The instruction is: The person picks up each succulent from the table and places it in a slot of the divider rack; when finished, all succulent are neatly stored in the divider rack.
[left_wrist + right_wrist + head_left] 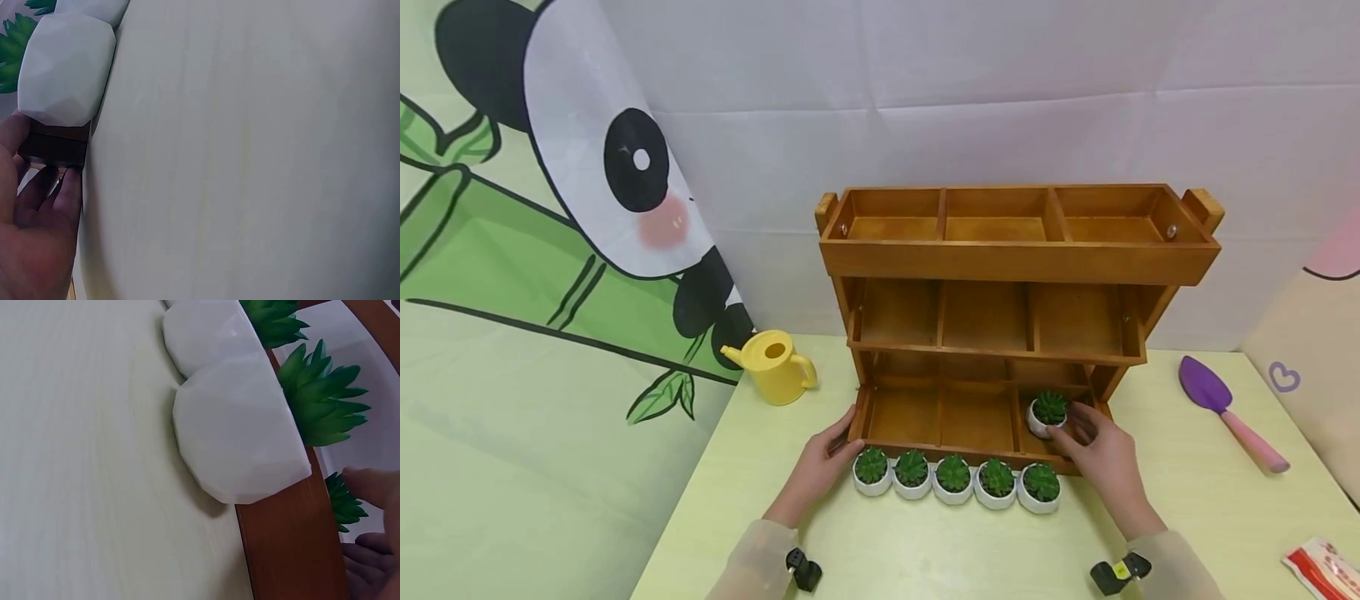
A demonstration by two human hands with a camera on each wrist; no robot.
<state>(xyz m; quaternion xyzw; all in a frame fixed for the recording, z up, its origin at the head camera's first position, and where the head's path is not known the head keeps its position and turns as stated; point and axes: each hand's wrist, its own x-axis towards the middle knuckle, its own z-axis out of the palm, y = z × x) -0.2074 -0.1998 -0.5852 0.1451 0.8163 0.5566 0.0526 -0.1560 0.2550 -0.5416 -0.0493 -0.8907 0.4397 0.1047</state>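
Note:
A brown wooden tiered shelf (1021, 262) stands at the back of the table. My left hand (822, 468) grips its lower left front corner, thumb at the front and fingers along the side; the left wrist view shows the hand (44, 231) on the dark wood (56, 145). In the bottom tier's right compartment, my right hand (1103, 448) holds a small potted succulent (1049, 412) with a white pot, thumb in front and fingers at its right. The right wrist view shows only that succulent's leaves (345, 503) beside the thumb; its pot is hidden by the shelf's front board (294, 544).
Several white-potted succulents (953, 479) stand in a row along the shelf's front edge. A yellow watering can (771, 371) is left of the shelf. To the right lie a purple trowel with a pink handle (1251, 437) and a red-and-white packet (1324, 570).

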